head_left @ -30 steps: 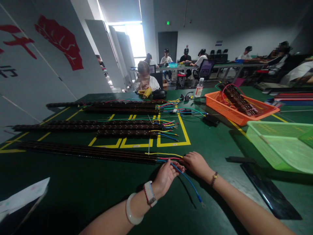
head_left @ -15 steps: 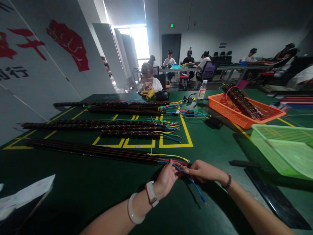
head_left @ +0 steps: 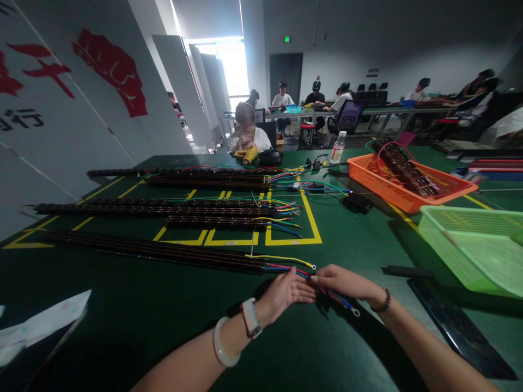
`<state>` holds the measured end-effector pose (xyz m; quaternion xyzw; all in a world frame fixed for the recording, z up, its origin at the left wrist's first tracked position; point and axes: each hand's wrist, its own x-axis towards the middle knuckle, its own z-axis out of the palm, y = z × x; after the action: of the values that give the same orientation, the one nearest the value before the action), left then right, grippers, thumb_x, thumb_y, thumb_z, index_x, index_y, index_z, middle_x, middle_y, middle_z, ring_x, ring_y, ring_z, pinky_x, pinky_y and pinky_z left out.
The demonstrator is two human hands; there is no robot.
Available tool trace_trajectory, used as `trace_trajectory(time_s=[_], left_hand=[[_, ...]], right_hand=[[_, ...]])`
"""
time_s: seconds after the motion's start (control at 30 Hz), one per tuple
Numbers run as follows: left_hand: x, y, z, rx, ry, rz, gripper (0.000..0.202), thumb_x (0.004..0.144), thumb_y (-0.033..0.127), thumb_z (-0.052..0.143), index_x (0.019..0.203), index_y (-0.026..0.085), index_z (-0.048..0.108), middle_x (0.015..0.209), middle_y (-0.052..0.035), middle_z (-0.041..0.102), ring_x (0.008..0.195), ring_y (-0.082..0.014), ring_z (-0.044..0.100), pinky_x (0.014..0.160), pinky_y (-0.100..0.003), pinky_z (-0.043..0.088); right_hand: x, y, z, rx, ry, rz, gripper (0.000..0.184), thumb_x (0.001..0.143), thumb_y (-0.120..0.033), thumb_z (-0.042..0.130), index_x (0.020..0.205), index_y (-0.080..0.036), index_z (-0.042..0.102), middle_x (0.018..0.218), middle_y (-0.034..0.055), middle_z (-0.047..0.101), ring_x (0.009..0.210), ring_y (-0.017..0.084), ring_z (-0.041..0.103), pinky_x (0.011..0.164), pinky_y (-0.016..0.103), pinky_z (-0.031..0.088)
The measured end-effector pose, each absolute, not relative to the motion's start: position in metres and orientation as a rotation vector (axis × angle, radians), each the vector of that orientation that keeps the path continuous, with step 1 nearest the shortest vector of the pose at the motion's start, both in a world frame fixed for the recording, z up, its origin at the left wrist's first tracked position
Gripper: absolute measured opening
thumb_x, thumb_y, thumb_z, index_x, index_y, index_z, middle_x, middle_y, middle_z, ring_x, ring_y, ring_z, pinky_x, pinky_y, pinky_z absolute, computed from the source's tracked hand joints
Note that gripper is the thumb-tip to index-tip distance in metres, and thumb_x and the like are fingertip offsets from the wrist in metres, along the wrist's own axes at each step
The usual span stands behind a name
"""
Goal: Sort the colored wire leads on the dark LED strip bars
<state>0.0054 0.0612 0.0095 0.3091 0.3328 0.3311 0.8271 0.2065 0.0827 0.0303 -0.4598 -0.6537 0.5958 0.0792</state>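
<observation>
A long dark wire harness (head_left: 163, 251) lies across the near part of the table, and yellow, red and blue wires come out of its right end. My right hand (head_left: 347, 283) pinches the blue wire (head_left: 345, 301), whose ring terminal (head_left: 356, 312) sticks out below the fingers. Palm up, my left hand (head_left: 288, 291) has its fingers stretched flat beside the red wire (head_left: 300, 270), thumb near the wires. The yellow wire (head_left: 292, 259) rests loose behind both hands and ends in a ring terminal. My right fingertips partly hide the red wire's end.
More harnesses (head_left: 183, 208) lie in rows behind, over yellow tape outlines. An orange basket (head_left: 402, 202) with a dark bundle and a green basket (head_left: 445, 245) stand at the right. A black panel (head_left: 461, 332) lies beside my right forearm. A person (head_left: 250, 136) sits across the table.
The blue wire's end has swung up and right, now close under my right hand. My left fingers have straightened and opened, off the blue wire.
</observation>
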Motion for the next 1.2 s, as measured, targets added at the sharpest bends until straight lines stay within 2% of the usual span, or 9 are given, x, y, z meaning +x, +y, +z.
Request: trace_trajectory(time_s=[0.1,0.17,0.5,0.6,0.77,0.9,1.03,1.13,1.2], left_hand=[[0.005,0.058,0.012,0.821,0.697,0.565,0.057,0.085,0.054,0.041,0.078,0.004,0.067,0.078,-0.0203,0.068,0.07,-0.0232,0.066,0.068,-0.035,0.049],[0.006,0.056,0.012,0.87,0.682,0.547,0.057,0.085,0.055,0.042,0.076,0.005,0.068,0.075,-0.0193,0.069,0.069,-0.0227,0.066,0.065,-0.033,0.049],[0.006,0.056,0.016,0.919,0.691,0.543,0.051,0.087,0.051,0.04,0.076,0.01,0.068,0.081,-0.0175,0.07,0.076,-0.0226,0.067,0.073,-0.035,0.049],[0.006,0.055,0.019,0.939,0.689,0.544,0.05,0.086,0.051,0.041,0.078,0.009,0.068,0.082,-0.0176,0.069,0.077,-0.0229,0.067,0.074,-0.036,0.048],[0.006,0.054,0.019,0.946,0.704,0.549,0.05,0.087,0.05,0.04,0.075,0.009,0.067,0.078,-0.0167,0.069,0.074,-0.0232,0.067,0.073,-0.036,0.048],[0.005,0.055,0.017,0.959,0.685,0.521,0.052,0.085,0.054,0.041,0.075,0.01,0.067,0.076,-0.0165,0.069,0.073,-0.0237,0.066,0.071,-0.036,0.048],[0.006,0.056,0.014,0.981,0.682,0.516,0.054,0.084,0.056,0.042,0.074,0.009,0.066,0.076,-0.0159,0.069,0.072,-0.0228,0.066,0.07,-0.035,0.048],[0.007,0.057,0.011,1.006,0.684,0.506,0.056,0.084,0.058,0.04,0.073,0.008,0.066,0.076,-0.0164,0.069,0.071,-0.0221,0.066,0.07,-0.035,0.048],[0.008,0.058,0.009,1.012,0.676,0.498,0.057,0.084,0.058,0.04,0.073,0.008,0.066,0.075,-0.0165,0.069,0.071,-0.0218,0.066,0.07,-0.035,0.049]], right_hand=[[0.206,0.083,0.032,-1.426,-1.984,1.701,0.046,0.085,-0.056,0.041,0.065,-0.016,0.052,0.042,-0.0056,0.042,0.035,0.006,0.035,0.036,0.018,0.028],[0.204,0.083,0.034,-1.424,-2.059,1.677,0.046,0.086,-0.054,0.041,0.063,-0.016,0.053,0.042,-0.0051,0.042,0.035,0.006,0.035,0.038,0.019,0.028],[0.19,0.072,0.033,-1.542,-2.421,1.282,0.037,0.086,-0.036,0.041,0.065,-0.015,0.063,0.056,0.0024,0.06,0.045,0.008,0.046,0.042,0.02,0.029],[0.191,0.071,0.032,-1.613,-2.449,1.184,0.039,0.085,-0.04,0.044,0.062,-0.015,0.062,0.053,0.0025,0.059,0.043,0.009,0.045,0.041,0.02,0.028],[0.202,0.079,0.037,-1.755,-2.403,1.159,0.053,0.084,-0.061,0.04,0.067,-0.016,0.062,0.051,0.0032,0.057,0.039,0.01,0.045,0.041,0.023,0.028],[0.207,0.09,0.039,-1.701,-2.286,0.784,0.046,0.087,-0.055,0.04,0.074,-0.017,0.063,0.067,0.0044,0.063,0.056,0.014,0.054,0.051,0.024,0.035],[0.201,0.098,0.033,-1.511,-2.165,0.612,0.034,0.088,-0.046,0.046,0.09,-0.018,0.064,0.09,0.0063,0.063,0.082,0.018,0.057,0.073,0.029,0.043],[0.192,0.103,0.027,-1.393,-2.196,0.601,0.033,0.086,-0.045,0.05,0.103,-0.019,0.063,0.103,0.0084,0.061,0.097,0.02,0.054,0.087,0.033,0.041],[0.184,0.106,0.025,-1.352,-2.257,0.603,0.036,0.084,-0.046,0.053,0.107,-0.02,0.062,0.107,0.0093,0.06,0.101,0.022,0.051,0.091,0.036,0.038]])
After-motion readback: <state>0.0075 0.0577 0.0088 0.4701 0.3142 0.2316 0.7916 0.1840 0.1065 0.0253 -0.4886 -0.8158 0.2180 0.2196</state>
